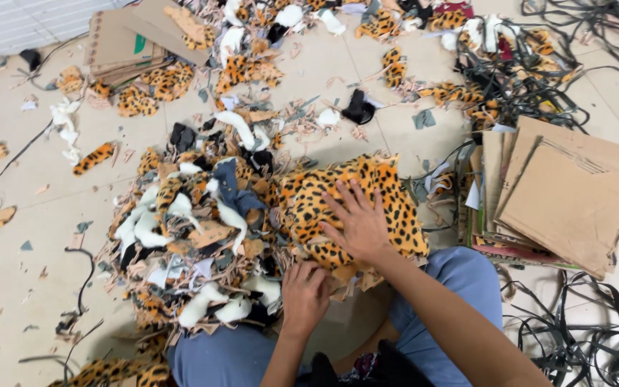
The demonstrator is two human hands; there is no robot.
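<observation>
Leopard-print fabric (356, 197), a stack of spotted orange pieces, lies on the floor just past your knees, and both your hands are at it. Your left hand (304, 295) is nearest you, fingers curled shut around the near lower edge of the stack, where brown scraps poke out beneath it. Just beyond and a little to the right of that grip, your right hand (361, 223) lies flat on top of the leopard-print fabric, fingers spread wide and pressing down, grasping nothing. Your blue trousers (460, 276) frame both hands from the near side.

Left of your hands, touching the stack, sits a scrap heap (195, 236) of white fleece, tan offcuts, dark blue cloth and more spotted bits. Right of your right hand, a little apart, flat cardboard sheets (564, 197) lie stacked, and nearer you on that side black straps (582, 330) tangle across the tiles.

Beyond your right hand the tiled floor (367, 72) is strewn with small spotted and white offcuts. Farther still, to the left, another cardboard pile (120, 43) lies under scraps, and far to the right more black straps knot together with spotted pieces.
</observation>
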